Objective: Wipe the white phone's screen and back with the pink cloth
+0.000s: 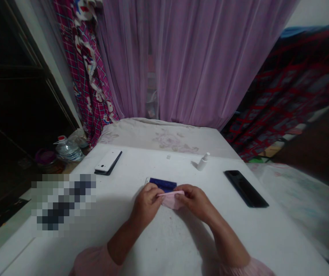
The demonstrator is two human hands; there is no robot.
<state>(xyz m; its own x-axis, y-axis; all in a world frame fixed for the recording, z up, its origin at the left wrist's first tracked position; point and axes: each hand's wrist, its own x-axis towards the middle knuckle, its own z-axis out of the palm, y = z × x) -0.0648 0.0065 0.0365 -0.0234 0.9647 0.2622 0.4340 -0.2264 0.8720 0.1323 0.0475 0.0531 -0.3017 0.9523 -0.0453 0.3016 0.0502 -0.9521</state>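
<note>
A small pink cloth [172, 201] hangs between my hands, its top edge stretched out. My left hand [147, 202] pinches the cloth's left corner, and my right hand [194, 200] grips its right side with thumb and fingers. Just behind the cloth lies a phone with a dark blue face [163, 184] and a white edge, partly hidden by my hands and the cloth. A white spray bottle [203, 161] stands upright beyond my right hand. Near the middle, farther back, is a tiny pale piece [168, 157].
On the white table cover [135, 161], a white phone rests on a dark one [107, 162] at the left back. A black phone [246, 189] lies at the right. A water bottle [69, 149] stands beyond the left edge. Purple curtains [196, 61] hang behind.
</note>
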